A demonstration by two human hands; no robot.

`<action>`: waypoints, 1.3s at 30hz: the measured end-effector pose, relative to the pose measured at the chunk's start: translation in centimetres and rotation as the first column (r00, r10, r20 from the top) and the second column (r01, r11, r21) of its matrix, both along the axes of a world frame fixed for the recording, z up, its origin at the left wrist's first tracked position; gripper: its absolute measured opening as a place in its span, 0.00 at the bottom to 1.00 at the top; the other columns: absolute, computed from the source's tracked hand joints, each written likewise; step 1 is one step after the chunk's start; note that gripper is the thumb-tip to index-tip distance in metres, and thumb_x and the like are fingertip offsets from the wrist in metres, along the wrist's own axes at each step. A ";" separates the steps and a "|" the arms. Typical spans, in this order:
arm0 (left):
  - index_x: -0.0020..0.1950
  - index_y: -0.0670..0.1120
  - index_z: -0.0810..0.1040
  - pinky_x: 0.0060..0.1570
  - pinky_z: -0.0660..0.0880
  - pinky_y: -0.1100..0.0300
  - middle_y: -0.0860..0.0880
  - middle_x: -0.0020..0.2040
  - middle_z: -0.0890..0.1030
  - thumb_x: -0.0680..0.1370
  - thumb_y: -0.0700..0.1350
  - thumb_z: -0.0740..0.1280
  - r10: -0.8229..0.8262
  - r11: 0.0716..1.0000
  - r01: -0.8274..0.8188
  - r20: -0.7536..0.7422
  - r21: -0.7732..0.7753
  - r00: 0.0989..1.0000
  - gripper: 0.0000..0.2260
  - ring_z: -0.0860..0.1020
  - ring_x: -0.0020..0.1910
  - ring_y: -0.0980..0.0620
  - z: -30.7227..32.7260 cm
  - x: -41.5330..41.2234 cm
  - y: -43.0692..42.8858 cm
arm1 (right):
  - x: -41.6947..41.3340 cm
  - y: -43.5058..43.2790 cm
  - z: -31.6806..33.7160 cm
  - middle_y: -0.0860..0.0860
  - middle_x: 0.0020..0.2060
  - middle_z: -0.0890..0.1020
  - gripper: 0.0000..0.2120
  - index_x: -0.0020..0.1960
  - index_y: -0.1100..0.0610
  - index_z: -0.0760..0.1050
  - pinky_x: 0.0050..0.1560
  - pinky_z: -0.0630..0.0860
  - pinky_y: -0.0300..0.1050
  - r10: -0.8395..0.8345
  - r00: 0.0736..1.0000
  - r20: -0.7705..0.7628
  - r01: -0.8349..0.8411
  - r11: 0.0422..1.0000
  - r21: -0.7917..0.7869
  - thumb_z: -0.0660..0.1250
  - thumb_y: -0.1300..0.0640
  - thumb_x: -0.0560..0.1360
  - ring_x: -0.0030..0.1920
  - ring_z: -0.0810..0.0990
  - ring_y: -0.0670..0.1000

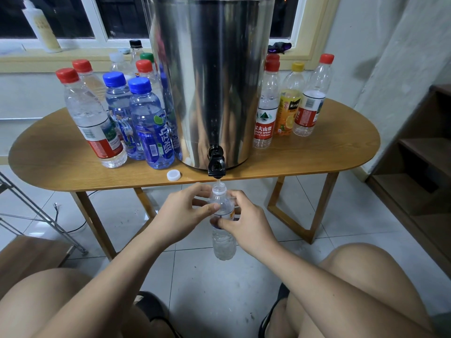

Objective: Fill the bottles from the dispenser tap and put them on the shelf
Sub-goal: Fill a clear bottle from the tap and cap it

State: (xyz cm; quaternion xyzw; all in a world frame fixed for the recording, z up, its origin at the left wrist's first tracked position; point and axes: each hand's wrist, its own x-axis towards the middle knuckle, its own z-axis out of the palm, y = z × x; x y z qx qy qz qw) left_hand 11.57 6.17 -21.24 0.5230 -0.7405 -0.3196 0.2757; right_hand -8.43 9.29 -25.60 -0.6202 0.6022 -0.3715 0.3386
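Holding one clear bottle (224,242) in both grips. Left hand (188,208) curled round the shoulder just under the neck, thumb across the front. Right hand (246,223) wrapped round the label band lower down, thumb pressed on the front. Held upright and uncapped, off the table, below its front edge and above the floor tiles (219,284). Mouth sitting right under the black tap (216,164). Water level hard to tell behind the fingers.

Tap sticking out from the base of a big steel dispenser (210,81) and overhanging the front edge of the wooden table (317,157).

- Just left of the tap, near the edge: loose white cap (173,175), touching nothing.
- Left of the dispenser: tight cluster of capped bottles, with two blue-capped bottles (151,125) in front and a red-capped bottle (92,118) just beside them on the outer side. More caps behind in red, green, white and black.
- Right of the dispenser, in a row: red-label bottle (264,113), orange juice bottle (290,103) with a yellow cap, then another red-capped one. All upright.

Far right, against the wall: dark wooden shelf (415,147). Behind the table: window sill (97,57) with a pale squeeze bottle (41,28) at its left end. Lower left: metal rack (36,211). At the bottom: bare knees either side.
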 end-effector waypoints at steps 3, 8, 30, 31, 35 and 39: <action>0.68 0.59 0.81 0.63 0.83 0.49 0.61 0.61 0.86 0.77 0.61 0.77 0.035 0.999 -0.036 -0.043 -0.031 0.998 0.20 0.84 0.58 0.63 0.4 0.6 -0.3 | 0.0 0.0 0.1 0.38 0.62 0.82 0.33 0.73 0.39 0.70 0.59 0.81 0.42 0.001 1.000 -0.016 -0.001 1.000 -0.001 0.82 0.43 0.73 0.58 0.82 0.42; 0.63 0.66 0.80 0.63 0.83 0.48 0.60 0.60 0.86 0.78 0.56 0.78 0.077 0.995 -0.085 -0.143 -0.053 0.987 0.15 0.84 0.58 0.64 2.1 1.4 -0.3 | 0.1 0.0 -0.1 0.36 0.61 0.82 0.33 0.71 0.38 0.71 0.58 0.80 0.40 -0.011 1.000 -0.017 0.011 1.000 -0.002 0.82 0.42 0.72 0.58 0.81 0.40; 0.70 0.53 0.84 0.64 0.79 0.57 0.60 0.64 0.85 0.79 0.57 0.75 -0.105 0.931 0.052 -0.128 -0.361 0.986 0.21 0.82 0.65 0.59 9.6 0.0 2.0 | 0.2 -0.4 -0.7 0.37 0.59 0.83 0.31 0.69 0.39 0.72 0.62 0.82 0.46 -0.031 1.000 0.005 0.031 0.999 -0.010 0.83 0.42 0.71 0.58 0.82 0.42; 0.70 0.53 0.84 0.64 0.79 0.57 0.60 0.65 0.85 0.79 0.56 0.76 -0.113 0.928 0.067 -0.105 -0.367 0.988 0.21 0.82 0.65 0.58 9.5 -0.1 1.9 | 0.2 -0.3 -0.7 0.37 0.59 0.83 0.30 0.68 0.39 0.73 0.61 0.82 0.46 -0.032 0.999 0.013 0.032 0.999 -0.010 0.83 0.42 0.71 0.57 0.82 0.42; 0.69 0.54 0.84 0.62 0.79 0.57 0.60 0.66 0.84 0.78 0.53 0.79 -0.145 0.911 0.114 -0.048 -0.396 0.988 0.20 0.82 0.65 0.57 9.2 0.1 1.3 | 0.2 -0.4 -0.7 0.37 0.60 0.83 0.30 0.68 0.39 0.72 0.62 0.82 0.47 -0.030 1.000 0.000 0.030 0.999 -0.014 0.82 0.42 0.71 0.58 0.82 0.44; 0.69 0.53 0.84 0.62 0.78 0.62 0.59 0.66 0.84 0.77 0.52 0.80 -0.152 0.887 0.134 -0.006 -0.442 0.988 0.20 0.81 0.67 0.58 9.1 0.2 0.9 | 0.2 -0.5 -0.6 0.38 0.61 0.82 0.31 0.69 0.40 0.72 0.62 0.81 0.47 -0.033 0.999 -0.018 0.033 0.999 -0.012 0.82 0.41 0.72 0.59 0.81 0.45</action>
